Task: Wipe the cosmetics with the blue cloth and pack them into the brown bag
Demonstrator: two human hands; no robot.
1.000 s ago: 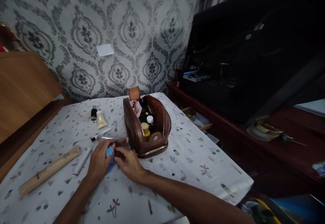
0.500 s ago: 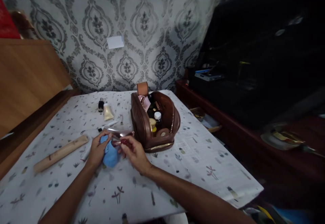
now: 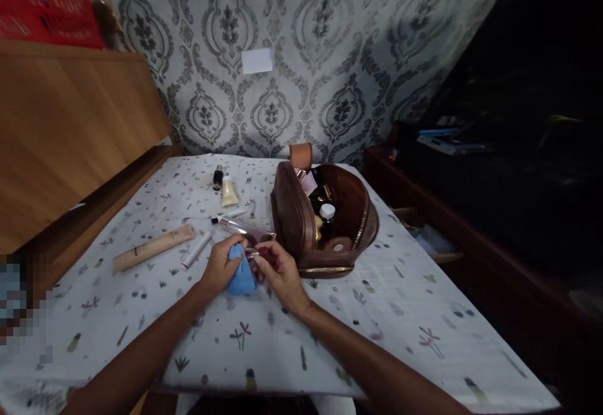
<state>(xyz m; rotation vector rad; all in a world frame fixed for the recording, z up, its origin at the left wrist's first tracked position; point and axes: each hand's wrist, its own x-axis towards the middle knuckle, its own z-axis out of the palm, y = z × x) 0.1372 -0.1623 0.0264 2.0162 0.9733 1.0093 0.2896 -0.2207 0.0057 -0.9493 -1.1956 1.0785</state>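
My left hand is closed on a blue cloth that hangs down below its fingers. Between thumb and fingers, my right hand pinches a small dark red cosmetic item, its end against the cloth; its exact kind is hard to make out. Just beyond both hands lies a shiny pinkish tube. To the right stands an unzipped brown toiletry bag holding a white-capped bottle and other small items.
On the patterned tablecloth at left lie a long beige tube and a slim white tube. Farther back are a cream tube and a small black bottle. A wooden panel borders the left side.
The view has swung left, so everything sits farther right in the picture. Both hands stay together at the blue cloth, still holding it and the red item.
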